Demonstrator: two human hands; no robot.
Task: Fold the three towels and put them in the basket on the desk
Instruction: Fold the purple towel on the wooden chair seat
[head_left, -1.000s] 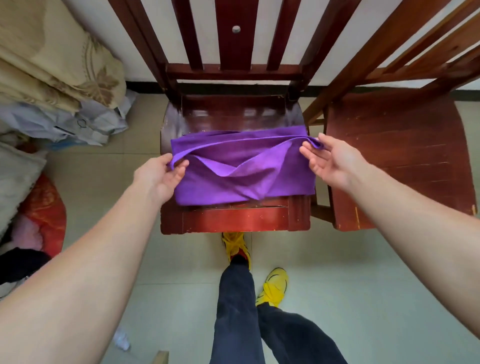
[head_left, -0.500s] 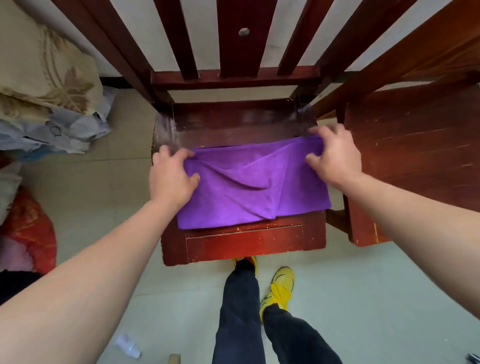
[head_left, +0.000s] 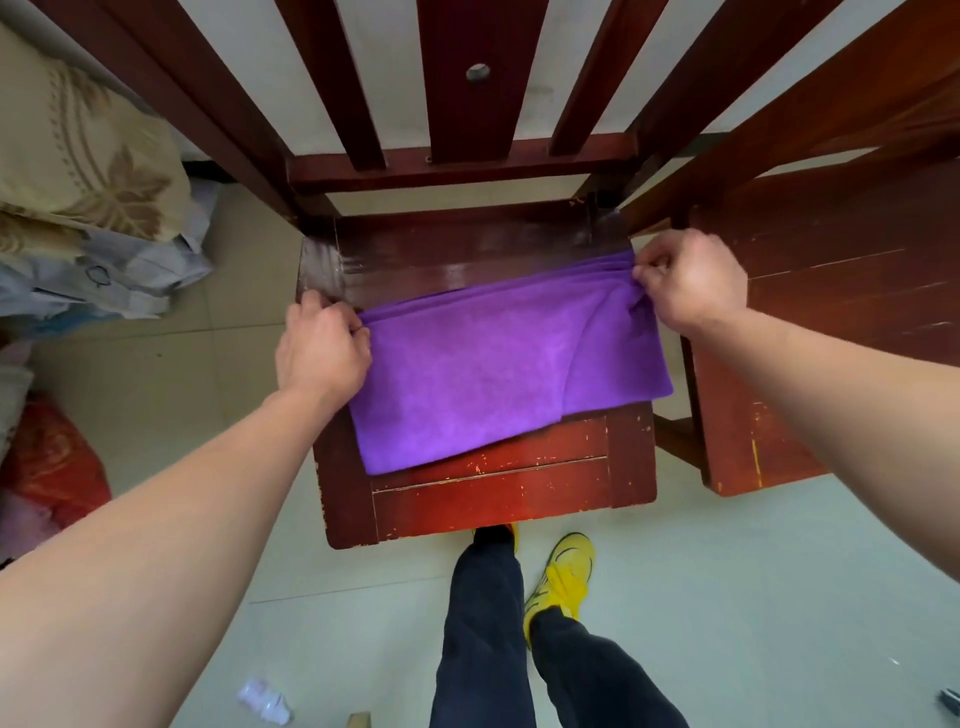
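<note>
You have the purple towel (head_left: 498, 364) lying folded on the seat of the wooden chair (head_left: 519, 499), toward the back of the seat, with its front edge short of the chair's front rail. Your left hand (head_left: 322, 353) sits on the towel's left end, fingers (head_left: 358, 332) curled shut on the far corner there. Your right hand (head_left: 691, 280) has its fingers (head_left: 644, 273) pinched closed on the far right corner, where the cloth bunches into small pleats.

The risk lies mostly on that right side. A diagonal crease runs down from your right hand toward the front of the chair, and the lower layer sticks out past the top layer there, so the edges are not matched. If you press the fold flat as it stands, you will likely lock in a skewed, lumpy shape that sits badly in the basket.

The towel's right end also reaches the right edge of the seat, next to the gap before the second chair (head_left: 831, 312). Pull too hard to the right and the cloth could slide off into that gap and down to the floor (head_left: 779, 597).

Neither the basket nor the other two towels is in view, so you will have to turn away from the chair to carry this one, and a loose fold could fall open on the way.
</note>
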